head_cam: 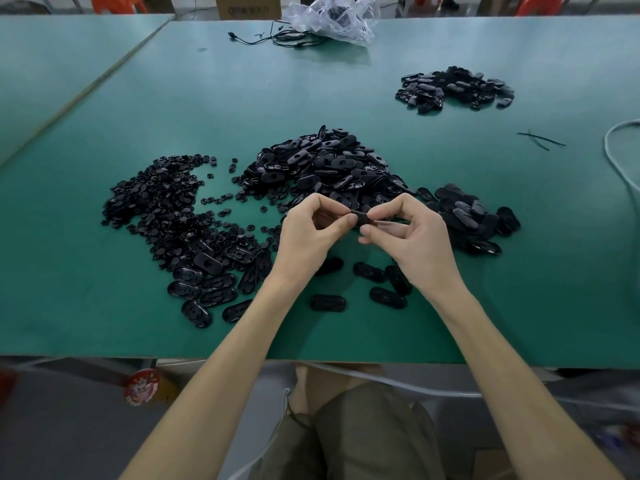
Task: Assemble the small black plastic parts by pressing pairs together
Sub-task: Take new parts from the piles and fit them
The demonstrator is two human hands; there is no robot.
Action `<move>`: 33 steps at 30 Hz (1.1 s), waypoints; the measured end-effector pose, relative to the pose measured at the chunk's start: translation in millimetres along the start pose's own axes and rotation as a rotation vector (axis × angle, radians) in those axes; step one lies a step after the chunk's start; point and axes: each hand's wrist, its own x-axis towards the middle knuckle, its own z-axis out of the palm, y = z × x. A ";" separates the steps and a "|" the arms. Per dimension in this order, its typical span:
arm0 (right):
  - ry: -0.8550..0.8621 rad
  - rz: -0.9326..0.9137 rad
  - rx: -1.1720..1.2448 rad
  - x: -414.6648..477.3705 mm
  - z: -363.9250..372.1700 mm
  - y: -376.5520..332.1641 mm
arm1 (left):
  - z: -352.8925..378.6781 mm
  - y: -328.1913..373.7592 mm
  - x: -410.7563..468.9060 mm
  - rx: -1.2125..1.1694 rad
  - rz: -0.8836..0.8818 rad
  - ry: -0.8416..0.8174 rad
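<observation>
over the green table (173, 98): one small black part (362, 218) pinched by both hands

between the fingertips (351, 220) of the left hand (308, 233) and the right hand (412, 237), the part is gripped at both ends. beneath the wrists a few loose oval pieces (327, 302) are scattered. behind the hands a heap of oval shells (329, 164) is piled, small round pieces (162, 202) are spread to the left, and a separate pile (453, 86) is set far right

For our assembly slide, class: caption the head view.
Bench assembly: left hand and right hand pinch one black part over piles, green table.
</observation>
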 end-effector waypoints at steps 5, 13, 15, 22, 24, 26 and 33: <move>0.012 -0.016 0.049 -0.1 0.8 -0.3 | -1.7 -0.4 1.0 -0.046 -0.008 -0.021; 0.040 -0.028 0.037 1.9 1.5 -0.4 | -4.4 -3.6 2.6 -0.157 0.010 -0.095; 0.053 -0.054 -0.004 2.1 1.1 0.0 | -4.9 -4.2 2.5 -0.194 -0.008 -0.089; 0.049 -0.053 0.045 3.2 2.0 -0.6 | -8.6 -2.1 1.6 -0.249 -0.031 -0.103; 0.053 -0.065 0.056 3.4 2.0 -0.6 | -10.1 -1.4 1.6 -0.256 -0.041 -0.112; 0.061 -0.074 0.066 3.7 2.0 -0.4 | -11.3 -1.5 2.2 -0.256 -0.049 -0.127; 0.058 -0.077 0.081 4.4 2.4 0.6 | -11.2 -3.4 2.3 -0.258 -0.062 -0.142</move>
